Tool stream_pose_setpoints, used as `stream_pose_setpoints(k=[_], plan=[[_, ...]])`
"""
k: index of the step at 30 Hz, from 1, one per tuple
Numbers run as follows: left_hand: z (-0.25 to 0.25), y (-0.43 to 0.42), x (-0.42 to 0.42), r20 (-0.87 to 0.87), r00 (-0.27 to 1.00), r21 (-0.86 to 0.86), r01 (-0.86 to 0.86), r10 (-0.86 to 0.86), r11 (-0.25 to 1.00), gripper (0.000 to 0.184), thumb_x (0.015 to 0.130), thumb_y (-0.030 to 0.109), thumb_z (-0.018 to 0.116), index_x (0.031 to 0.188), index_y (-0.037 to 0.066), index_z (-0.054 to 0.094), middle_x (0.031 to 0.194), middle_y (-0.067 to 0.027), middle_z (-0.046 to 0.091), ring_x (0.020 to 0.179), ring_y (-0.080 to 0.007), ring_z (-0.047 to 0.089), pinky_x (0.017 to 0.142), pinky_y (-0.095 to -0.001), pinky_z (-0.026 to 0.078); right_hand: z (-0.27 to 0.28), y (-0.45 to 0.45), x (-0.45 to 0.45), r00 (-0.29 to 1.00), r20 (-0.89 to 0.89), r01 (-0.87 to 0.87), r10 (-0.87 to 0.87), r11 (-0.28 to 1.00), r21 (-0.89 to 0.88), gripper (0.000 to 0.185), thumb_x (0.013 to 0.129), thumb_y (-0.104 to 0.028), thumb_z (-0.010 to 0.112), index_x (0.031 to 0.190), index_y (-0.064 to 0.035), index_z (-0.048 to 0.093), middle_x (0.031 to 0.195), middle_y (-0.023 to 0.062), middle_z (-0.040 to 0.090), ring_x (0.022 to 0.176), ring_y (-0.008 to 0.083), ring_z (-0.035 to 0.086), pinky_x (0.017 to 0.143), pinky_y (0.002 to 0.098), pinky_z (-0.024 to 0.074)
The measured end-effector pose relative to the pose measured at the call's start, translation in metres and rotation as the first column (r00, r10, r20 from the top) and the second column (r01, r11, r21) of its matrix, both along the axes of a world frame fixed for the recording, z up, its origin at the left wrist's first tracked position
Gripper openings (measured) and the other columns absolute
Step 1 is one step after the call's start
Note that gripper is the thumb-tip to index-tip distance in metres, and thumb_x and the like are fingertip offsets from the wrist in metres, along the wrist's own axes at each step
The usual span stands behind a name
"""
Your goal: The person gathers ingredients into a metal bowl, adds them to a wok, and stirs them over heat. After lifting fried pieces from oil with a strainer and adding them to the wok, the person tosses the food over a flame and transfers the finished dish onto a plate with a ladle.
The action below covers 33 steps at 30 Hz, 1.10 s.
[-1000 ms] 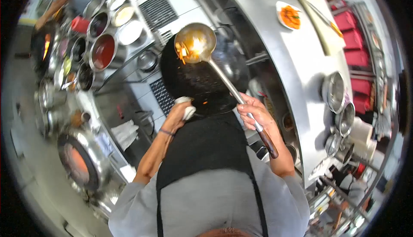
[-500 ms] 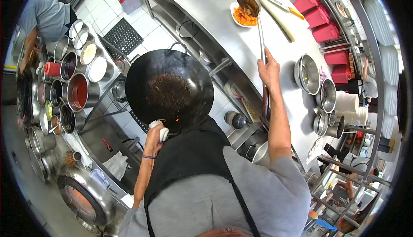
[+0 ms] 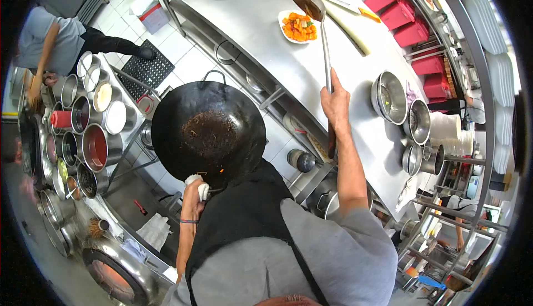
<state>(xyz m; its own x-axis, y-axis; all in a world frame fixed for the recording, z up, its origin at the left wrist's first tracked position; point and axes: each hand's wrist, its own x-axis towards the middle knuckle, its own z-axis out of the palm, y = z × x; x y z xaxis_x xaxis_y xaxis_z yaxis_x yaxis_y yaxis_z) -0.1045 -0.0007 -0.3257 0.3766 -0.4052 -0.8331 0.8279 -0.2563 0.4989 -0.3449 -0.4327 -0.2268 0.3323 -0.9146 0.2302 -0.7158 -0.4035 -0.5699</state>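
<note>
My left hand [image 3: 192,198] is closed around a folded white cloth [image 3: 204,189] at the near rim of a black wok [image 3: 244,123]. The wok hangs in front of my apron, its inside darkened, with brown residue in the middle and an orange bit near the rim. My right hand [image 3: 336,106] grips the long handle of a ladle [image 3: 307,4]. The ladle's dark bowl is by the far right edge of a white plate [image 3: 287,35], which holds glossy orange food pieces [image 3: 298,27]. Whether the ladle touches the plate I cannot tell.
A steel table [image 3: 261,17] bears a cutting board [image 3: 338,20], a knife [image 3: 350,7] and metal bowls [image 3: 390,98]. To the left, several pots [image 3: 95,148] of sauces stand beside a lit burner [image 3: 114,278]. Another person [image 3: 55,39] works behind them. A black mat [image 3: 141,73] lies on the tiled floor.
My ladle has shifted off the orange food toward the plate's far edge, uncovering more food. The wok appears lower and further left. The other person's leg now reaches over the mat.
</note>
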Motion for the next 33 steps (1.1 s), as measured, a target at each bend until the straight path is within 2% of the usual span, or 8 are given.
stream_pose_setpoints(k=[16,17,18,21,24,26,30,33], plan=[[0.035,-0.036,-0.006,-0.008,0.996,0.163,-0.081,0.084,0.983,0.006,0.079,0.009,0.059,0.075,0.01,0.056,0.063,-0.0043,0.055,0.05,-0.0195,0.058,0.045,-0.0333,0.047,-0.001,-0.002,-0.002,0.995,0.06,0.071,-0.079,0.989,0.13,0.064,0.086,-0.003,0.057,0.149,-0.0089,0.049,0.073,0.0168,0.062,0.06,0.017,0.058,0.063,0.0336,0.0515],[0.023,-0.028,-0.006,0.007,0.999,0.157,-0.051,0.05,0.986,0.007,0.08,0.01,0.06,0.075,0.012,0.056,0.061,-0.0027,0.054,0.05,-0.018,0.057,0.045,-0.0322,0.047,0.015,-0.002,0.004,0.992,0.071,0.085,-0.106,0.965,0.249,0.061,0.086,0.001,0.055,0.146,-0.0039,0.05,0.095,0.0318,0.068,0.085,0.0358,0.073,0.077,0.041,0.0555],[0.031,-0.029,-0.006,0.018,1.0,0.134,-0.014,0.011,0.991,0.008,0.08,0.01,0.061,0.075,0.013,0.056,0.062,-0.0008,0.054,0.05,-0.0165,0.057,0.046,-0.0314,0.047,0.01,-0.008,0.003,0.99,0.073,0.094,-0.122,0.949,0.302,0.059,0.086,-0.001,0.056,0.145,-0.0048,0.053,0.101,0.0324,0.069,0.087,0.0316,0.073,0.077,0.0396,0.056],[0.032,-0.025,-0.009,0.036,0.994,0.105,-0.111,0.107,0.988,0.007,0.079,0.005,0.06,0.077,0.011,0.057,0.066,-0.0013,0.053,0.054,-0.0159,0.056,0.052,-0.0315,0.051,-0.03,-0.025,-0.009,0.968,0.251,-0.007,-0.032,0.988,0.152,0.062,0.089,-0.001,0.057,0.15,0.0009,0.045,0.09,0.0127,0.07,0.059,0.0128,0.059,0.055,0.0279,0.0511],[0.048,-0.031,-0.013,-0.004,0.993,0.145,-0.118,0.12,0.982,0.006,0.076,0.003,0.059,0.074,0.008,0.057,0.067,-0.0036,0.055,0.055,-0.0174,0.057,0.052,-0.0313,0.049,-0.003,-0.022,-0.008,0.823,0.546,-0.171,-0.159,0.847,0.503,0.056,0.093,0.002,0.054,0.147,0.0043,0.044,0.075,0.0047,0.061,0.045,0.008,0.052,0.038,0.0222,0.0415],[0.062,-0.035,-0.014,-0.023,0.99,0.105,-0.133,0.136,0.986,0.006,0.075,0.004,0.059,0.07,0.007,0.057,0.065,-0.0038,0.055,0.055,-0.0172,0.057,0.051,-0.031,0.047,0.017,-0.013,-0.007,0.688,0.676,-0.351,-0.264,0.694,0.628,0.052,0.093,0.002,0.055,0.145,0.0051,0.045,0.069,0.0023,0.055,0.041,0.0082,0.049,0.036,0.0236,0.0419],[0.065,-0.025,-0.022,0.02,0.988,0.129,-0.156,0.154,0.979,0.007,0.075,0.004,0.06,0.068,0.004,0.06,0.066,-0.005,0.058,0.054,-0.0166,0.057,0.049,-0.0301,0.046,0.021,0.007,-0.016,0.687,0.684,-0.469,-0.245,0.57,0.675,0.056,0.09,0.002,0.059,0.143,0.0083,0.044,0.065,0.0032,0.054,0.039,0.0108,0.049,0.035,0.0264,0.0427],[0.078,-0.02,-0.019,0.059,0.986,0.011,-0.157,0.156,0.988,0.004,0.074,0.005,0.062,0.071,0.002,0.063,0.067,-0.0071,0.06,0.054,-0.0164,0.058,0.05,-0.0305,0.047,0.01,0.033,-0.033,0.738,0.664,-0.527,-0.122,0.511,0.679,0.063,0.086,-0.001,0.064,0.144,0.0091,0.042,0.067,0.0072,0.06,0.041,0.0139,0.056,0.039,0.0273,0.0473]])
